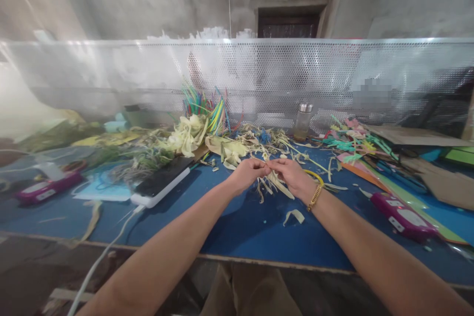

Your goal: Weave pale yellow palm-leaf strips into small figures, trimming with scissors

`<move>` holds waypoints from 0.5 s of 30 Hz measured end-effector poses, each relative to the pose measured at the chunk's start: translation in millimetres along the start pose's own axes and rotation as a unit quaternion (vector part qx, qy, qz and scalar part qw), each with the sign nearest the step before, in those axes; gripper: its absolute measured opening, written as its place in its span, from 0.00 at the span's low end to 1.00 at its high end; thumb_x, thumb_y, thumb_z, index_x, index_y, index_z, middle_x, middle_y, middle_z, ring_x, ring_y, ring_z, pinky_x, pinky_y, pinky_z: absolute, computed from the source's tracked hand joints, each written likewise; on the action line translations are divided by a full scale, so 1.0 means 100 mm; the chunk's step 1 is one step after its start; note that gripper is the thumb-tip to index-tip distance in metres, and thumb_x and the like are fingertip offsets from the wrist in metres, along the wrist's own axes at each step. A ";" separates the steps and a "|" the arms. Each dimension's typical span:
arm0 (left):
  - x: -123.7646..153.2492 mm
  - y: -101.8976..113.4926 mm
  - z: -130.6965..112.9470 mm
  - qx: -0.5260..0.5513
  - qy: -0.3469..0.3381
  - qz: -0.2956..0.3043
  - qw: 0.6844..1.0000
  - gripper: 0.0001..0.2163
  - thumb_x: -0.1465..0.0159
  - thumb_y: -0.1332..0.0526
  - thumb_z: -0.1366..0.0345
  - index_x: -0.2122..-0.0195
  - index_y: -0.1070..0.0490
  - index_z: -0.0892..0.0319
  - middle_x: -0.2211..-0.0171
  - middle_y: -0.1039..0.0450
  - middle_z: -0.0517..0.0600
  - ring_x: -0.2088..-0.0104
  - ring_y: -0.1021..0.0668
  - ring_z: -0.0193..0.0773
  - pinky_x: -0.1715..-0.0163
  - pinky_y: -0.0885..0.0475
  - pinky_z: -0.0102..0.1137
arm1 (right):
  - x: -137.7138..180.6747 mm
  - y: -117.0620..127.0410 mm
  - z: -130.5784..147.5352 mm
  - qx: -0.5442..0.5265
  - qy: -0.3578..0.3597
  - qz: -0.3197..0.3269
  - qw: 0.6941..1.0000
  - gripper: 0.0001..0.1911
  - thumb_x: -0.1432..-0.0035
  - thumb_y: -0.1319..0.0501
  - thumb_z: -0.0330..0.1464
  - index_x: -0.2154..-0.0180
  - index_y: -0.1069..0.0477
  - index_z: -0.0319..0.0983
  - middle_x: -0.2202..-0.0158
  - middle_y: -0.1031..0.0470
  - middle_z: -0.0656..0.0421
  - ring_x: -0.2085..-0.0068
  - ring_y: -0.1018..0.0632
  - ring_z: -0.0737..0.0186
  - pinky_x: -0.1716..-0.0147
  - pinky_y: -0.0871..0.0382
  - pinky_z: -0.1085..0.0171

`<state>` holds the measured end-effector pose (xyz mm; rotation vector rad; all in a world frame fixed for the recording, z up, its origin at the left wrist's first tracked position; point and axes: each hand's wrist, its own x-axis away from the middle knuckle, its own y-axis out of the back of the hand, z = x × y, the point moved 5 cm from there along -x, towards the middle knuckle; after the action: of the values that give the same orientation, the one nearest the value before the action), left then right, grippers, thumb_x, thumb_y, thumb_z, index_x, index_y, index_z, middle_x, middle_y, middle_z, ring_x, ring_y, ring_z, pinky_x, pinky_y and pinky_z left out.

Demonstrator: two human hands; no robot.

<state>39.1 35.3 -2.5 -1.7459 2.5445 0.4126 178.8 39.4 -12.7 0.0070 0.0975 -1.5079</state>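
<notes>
We look partway: bunch of pale cream, husk-like strips (280, 185) is gathered, its ends splayed, so not finished, we judge. It's back from the flat blue tabletop's (237, 237) front edge, near centre. Our left hand (249, 174) and right hand (291, 174) pinch its top, fingertips pressed together.

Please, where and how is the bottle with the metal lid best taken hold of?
Probably around the bottle's body, below the metal lid, coming from the near side: it stands upright, with the perforated screen behind it and pale scraps to its left.
</notes>
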 end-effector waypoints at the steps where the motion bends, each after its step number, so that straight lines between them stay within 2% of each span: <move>1: 0.00 0.00 0.00 0.003 0.007 0.000 1.000 0.17 0.51 0.33 0.51 0.75 0.29 0.61 0.81 0.41 0.43 0.79 0.42 0.28 0.78 0.47 0.27 | -0.01 0.01 0.00 -0.007 0.004 -0.007 1.000 0.19 0.65 0.28 0.43 0.74 0.27 0.36 0.79 0.32 0.63 0.79 0.39 0.72 0.80 0.47 0.69; 8: 0.02 0.01 -0.02 0.101 0.060 0.033 0.993 0.17 0.54 0.30 0.53 0.73 0.29 0.61 0.77 0.38 0.43 0.78 0.41 0.26 0.79 0.48 0.25 | -0.07 0.07 0.03 -0.053 0.037 -0.051 0.997 0.20 0.66 0.28 0.44 0.77 0.32 0.38 0.82 0.35 0.65 0.80 0.38 0.72 0.80 0.43 0.68; 15: 0.06 0.00 -0.05 0.145 0.091 0.098 0.980 0.14 0.54 0.29 0.58 0.72 0.27 0.61 0.74 0.34 0.46 0.75 0.36 0.27 0.75 0.42 0.26 | -0.18 0.36 0.09 -0.072 0.072 -0.128 0.986 0.20 0.63 0.30 0.45 0.78 0.35 0.40 0.83 0.36 0.63 0.80 0.35 0.68 0.82 0.41 0.65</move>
<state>37.9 28.8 1.3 -1.4994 2.7415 -0.1193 214.3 58.8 -4.8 -0.0134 0.3355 -1.7539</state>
